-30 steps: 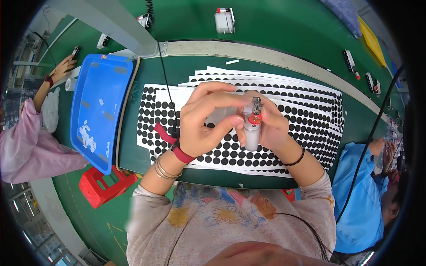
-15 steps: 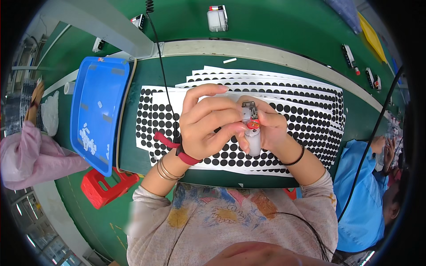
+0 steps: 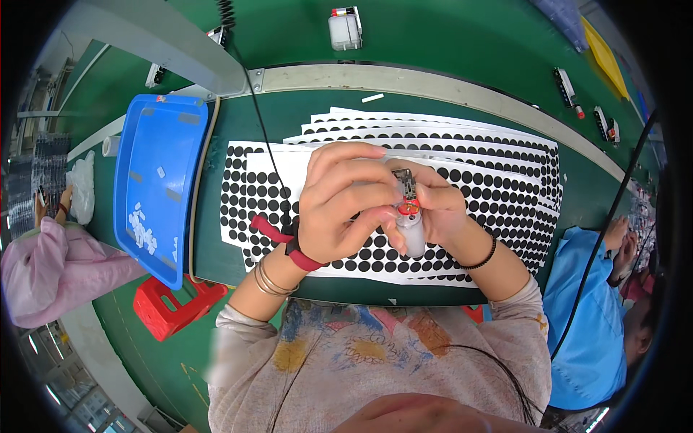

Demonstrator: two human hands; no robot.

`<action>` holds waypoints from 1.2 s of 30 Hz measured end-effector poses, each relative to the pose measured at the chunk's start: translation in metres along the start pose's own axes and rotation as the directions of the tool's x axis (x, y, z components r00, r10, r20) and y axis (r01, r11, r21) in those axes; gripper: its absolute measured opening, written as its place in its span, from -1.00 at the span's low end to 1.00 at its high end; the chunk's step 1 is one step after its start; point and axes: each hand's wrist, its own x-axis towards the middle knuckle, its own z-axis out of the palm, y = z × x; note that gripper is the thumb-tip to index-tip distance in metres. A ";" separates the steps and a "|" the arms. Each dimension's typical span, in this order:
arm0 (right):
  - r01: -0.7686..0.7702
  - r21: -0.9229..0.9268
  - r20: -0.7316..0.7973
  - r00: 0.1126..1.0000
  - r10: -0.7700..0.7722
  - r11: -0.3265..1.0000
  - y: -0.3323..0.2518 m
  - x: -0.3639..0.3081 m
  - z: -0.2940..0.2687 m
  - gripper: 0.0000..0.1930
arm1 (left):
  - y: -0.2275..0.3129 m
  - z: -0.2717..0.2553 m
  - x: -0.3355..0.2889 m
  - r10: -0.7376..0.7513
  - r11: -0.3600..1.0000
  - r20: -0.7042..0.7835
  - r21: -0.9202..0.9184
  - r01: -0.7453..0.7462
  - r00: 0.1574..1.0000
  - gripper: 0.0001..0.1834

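- Small device of whitish plastic (image 3: 413, 240), with a rounded body, a red ring-like part (image 3: 410, 208) and a dark frame at its upper end, is held above the lower middle of the stack of white paper sheets with black round dots (image 3: 498, 231).
- Right hand (image 3: 442, 206) is closed around the device from its right side, over the middle of the stack.
- Left hand (image 3: 336, 202) is over the left half of the stack; its thumb and fingers are narrow at the device's left side, but I cannot tell whether they grip it.
- Compared with one second ago, the device is a little nearer to the stack's lower edge, and its frame end now leans toward the left. Both hands remain at it, so I judge that the handwork is continuing.
- Left of the stack lies a shallow blue plastic tray (image 3: 148, 162) with small white pieces (image 3: 144, 232).
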 end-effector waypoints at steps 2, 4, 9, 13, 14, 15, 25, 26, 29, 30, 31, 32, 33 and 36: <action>0.017 0.005 -0.002 1.000 -0.017 1.000 0.000 0.001 -0.001 -0.61 | -0.001 0.002 0.000 -0.019 0.999 -0.014 -0.035 0.019 1.000 -0.78; 0.021 0.006 0.005 1.000 -0.021 1.000 0.002 0.001 -0.004 -0.60 | -0.002 0.003 0.000 -0.040 0.996 -0.028 -0.079 0.037 0.999 -0.78; -0.001 -0.018 -0.020 1.000 0.001 1.000 0.003 -0.001 -0.004 -0.55 | 0.003 -0.002 0.001 -0.071 0.994 0.063 -0.084 0.076 0.995 -0.86; -0.024 -0.044 -0.026 0.999 0.023 0.999 0.003 0.001 -0.004 -0.51 | 0.002 -0.001 -0.001 -0.129 0.983 0.068 -0.123 0.136 0.989 -0.90; -0.022 -0.049 -0.035 0.999 0.020 0.999 0.002 0.002 -0.002 -0.51 | 0.002 -0.001 -0.002 -0.145 0.979 0.060 -0.138 0.152 0.988 -0.91; -0.020 -0.054 -0.043 0.999 0.018 0.998 0.001 0.002 0.000 -0.51 | 0.002 -0.002 -0.004 -0.163 0.965 0.071 -0.196 0.174 0.984 -0.89; 0.055 -0.806 -0.321 0.795 -0.514 0.589 -0.088 0.047 -0.012 -0.65 | 0.018 -0.003 0.001 -0.250 0.966 0.278 0.014 0.257 0.927 -0.37; -0.044 -0.887 -0.319 0.779 -0.540 0.460 -0.112 0.060 -0.020 -0.62 | 0.022 0.001 -0.001 -0.181 0.982 0.349 0.107 0.153 0.919 -0.36; -0.532 -0.821 -0.191 0.596 -0.780 -0.206 -0.174 0.081 -0.090 -0.56 | 0.027 0.018 -0.008 -0.082 0.947 0.514 0.308 -0.095 0.854 -0.33; -0.698 -0.571 -0.115 0.589 -0.800 -0.432 -0.187 0.082 -0.109 -0.53 | 0.021 0.022 -0.014 -0.077 0.930 0.525 0.345 -0.129 0.848 -0.34; -0.729 -0.505 -0.046 0.557 -0.829 -0.462 -0.195 0.080 -0.123 -0.52 | 0.016 0.024 -0.018 -0.081 0.908 0.531 0.389 -0.158 0.843 -0.35; -0.762 -0.435 0.025 0.522 -0.852 -0.480 -0.202 0.071 -0.131 -0.52 | 0.015 0.024 -0.021 -0.051 0.904 0.493 0.392 -0.170 0.869 -0.42; -0.794 -0.363 0.098 0.489 -0.867 -0.488 -0.214 0.059 -0.138 -0.51 | 0.012 0.026 -0.021 -0.027 0.903 0.466 0.390 -0.178 0.884 -0.45; -0.889 -0.073 0.220 0.428 -0.876 -0.453 -0.240 0.010 -0.135 -0.52 | 0.006 0.030 -0.025 -0.002 0.905 0.364 0.396 -0.153 0.931 -0.54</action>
